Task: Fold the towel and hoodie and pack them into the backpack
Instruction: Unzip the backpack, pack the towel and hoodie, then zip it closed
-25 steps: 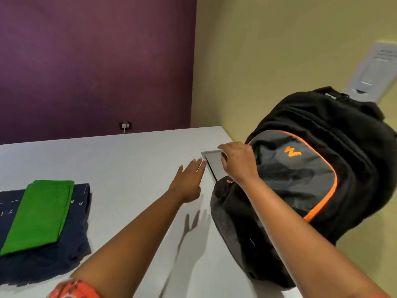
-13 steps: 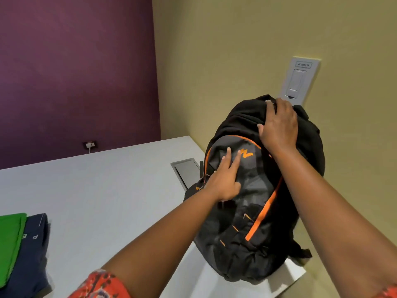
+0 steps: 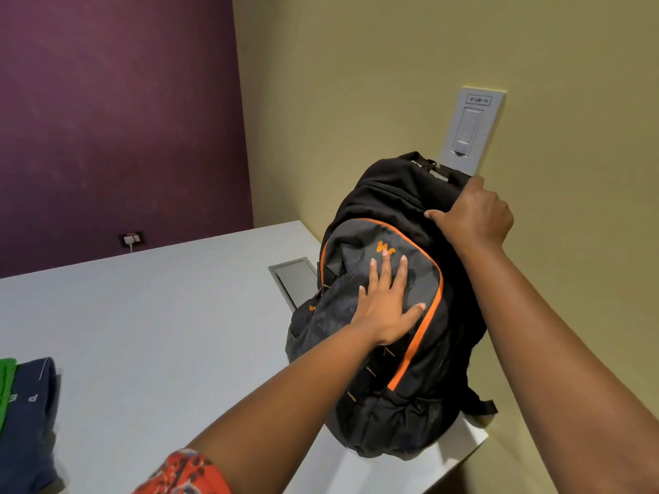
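A black and grey backpack (image 3: pixel 385 393) with orange trim stands upright at the table's right corner, against the yellow wall. My left hand (image 3: pixel 387 301) presses flat on its grey front pocket with fingers spread. My right hand (image 3: pixel 472 213) grips the black fabric at the backpack's upper right side, fingers curled over it. At the far left edge lies the folded navy hoodie (image 3: pixel 28 422) with the folded green towel (image 3: pixel 5 383) on top, mostly cut off by the frame.
The white table (image 3: pixel 160 333) has a grey recessed cable hatch (image 3: pixel 294 279) just left of the backpack. A wall switch plate (image 3: pixel 470 130) sits above the backpack. A socket (image 3: pixel 131 238) is on the purple wall behind.
My left hand moved from the table onto the backpack's front pocket and now lies flat. My right hand went from the pocket's edge to the bag's top, then its upper right side.
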Demonstrator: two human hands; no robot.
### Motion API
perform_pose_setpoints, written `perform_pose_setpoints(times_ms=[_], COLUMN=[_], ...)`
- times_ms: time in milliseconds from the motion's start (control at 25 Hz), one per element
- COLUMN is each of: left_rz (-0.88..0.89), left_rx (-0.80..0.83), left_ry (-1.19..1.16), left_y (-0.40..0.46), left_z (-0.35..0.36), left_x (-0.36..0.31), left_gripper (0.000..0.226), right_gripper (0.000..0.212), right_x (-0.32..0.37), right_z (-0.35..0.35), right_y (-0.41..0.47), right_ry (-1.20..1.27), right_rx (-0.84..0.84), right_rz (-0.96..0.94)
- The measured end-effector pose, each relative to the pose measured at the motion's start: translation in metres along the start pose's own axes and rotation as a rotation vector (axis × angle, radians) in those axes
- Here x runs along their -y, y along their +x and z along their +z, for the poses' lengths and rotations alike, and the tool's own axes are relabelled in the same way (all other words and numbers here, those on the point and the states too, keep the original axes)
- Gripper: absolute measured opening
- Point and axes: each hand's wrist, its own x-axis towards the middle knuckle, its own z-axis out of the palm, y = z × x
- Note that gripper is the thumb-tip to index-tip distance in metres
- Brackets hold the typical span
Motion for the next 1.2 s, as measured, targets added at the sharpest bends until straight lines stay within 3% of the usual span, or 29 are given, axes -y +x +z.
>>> perform_pose_setpoints(times_ms=[80, 200, 320, 560, 760, 880, 1200], left_rz=[-0.013, -0.027, -0.049, -0.182, -0.239, -0.294, -0.395], left_rx=[0.02, 0.01, -0.036, -0.333, -0.629, -0.719, -0.955], left_ry=[-0.043, -0.127, -0.222, -0.397, -0.489, -0.421, -0.264], left_y=[-0.005, -0.014, -0.025, -0.052, -0.064, -0.076, -0.09], left_z=[-0.004, -0.01, -0.008, -0.005, -0.02, -0.052, -0.134], left_x=[-0.003, -0.006, -0.007, -0.023, -0.018, 0.002, 0.093], left_gripper=[0.094, 0.134, 0.142, 0.131, 0.074, 0.055, 0.06], right_gripper=[0.065, 0.064, 0.061, 0.055, 0.051, 0.049, 0.046], right_x=[0.008, 0.021, 0.036, 0.08, 0.117, 0.145, 0.229], right_z=[-0.008, -0.014, -0.018, -0.024, -0.033, -0.034, 0.013], right_y=[0.002, 0.003, 0.004, -0.004, -0.001, -0.002, -0.006], right_ry=[-0.03, 0.011, 0.119, 0.332, 0.495, 0.573, 0.874], right_rx=[0.116, 0.225, 0.269, 0.297, 0.28, 0.264, 0.307], right_rz=[-0.03, -0.045, 0.006, 0.016, -0.008, -0.056, -0.07])
